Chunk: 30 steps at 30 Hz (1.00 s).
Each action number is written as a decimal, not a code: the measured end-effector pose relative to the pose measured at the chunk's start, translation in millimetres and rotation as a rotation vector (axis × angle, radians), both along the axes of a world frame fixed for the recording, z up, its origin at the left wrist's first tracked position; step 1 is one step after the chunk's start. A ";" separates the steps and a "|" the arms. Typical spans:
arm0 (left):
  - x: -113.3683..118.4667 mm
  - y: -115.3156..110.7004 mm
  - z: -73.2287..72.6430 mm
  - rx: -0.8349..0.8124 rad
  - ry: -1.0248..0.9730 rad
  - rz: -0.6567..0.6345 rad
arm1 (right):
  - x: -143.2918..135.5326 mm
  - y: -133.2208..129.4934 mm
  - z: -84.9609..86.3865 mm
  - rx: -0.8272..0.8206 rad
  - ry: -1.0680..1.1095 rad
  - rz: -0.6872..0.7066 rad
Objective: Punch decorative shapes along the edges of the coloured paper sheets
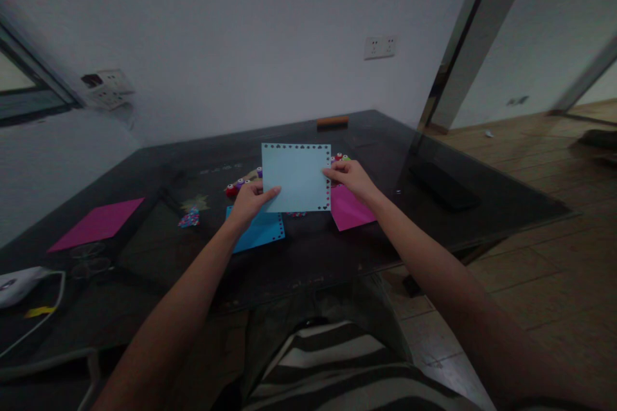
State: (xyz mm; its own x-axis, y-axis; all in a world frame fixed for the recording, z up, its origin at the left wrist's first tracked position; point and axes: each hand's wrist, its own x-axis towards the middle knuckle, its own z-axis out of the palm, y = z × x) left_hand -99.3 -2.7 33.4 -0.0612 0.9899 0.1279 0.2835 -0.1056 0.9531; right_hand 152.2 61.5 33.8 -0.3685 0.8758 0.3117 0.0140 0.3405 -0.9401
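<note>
Pale-blue paper [296,180], pinched by the left hand [248,202] near its lower-left corner and the right hand [354,178] at its right edge, is above the worktop [318,260] and might tear along its perforated side if tugged unevenly.

Blocked in the middle by the pale sheet [296,177], held up between left hand [254,200] and right hand [351,177]; hemmed in below by the blue sheet [260,230] and pink sheet [348,210], behind by small colourful figures [232,190]. Passable on the right, across open table [390,154] short of the black slab [443,185]; tighter on the left, past the glittery piece [189,218].
</note>
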 end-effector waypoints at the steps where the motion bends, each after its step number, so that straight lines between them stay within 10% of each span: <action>1: 0.0 -0.1 0.0 0.008 -0.001 -0.001 | -0.1 -0.3 0.1 -0.002 0.000 -0.002; 30: -5.7 6.5 -7.2 0.014 0.094 0.013 | 1.5 2.6 -4.4 -0.026 -0.093 0.073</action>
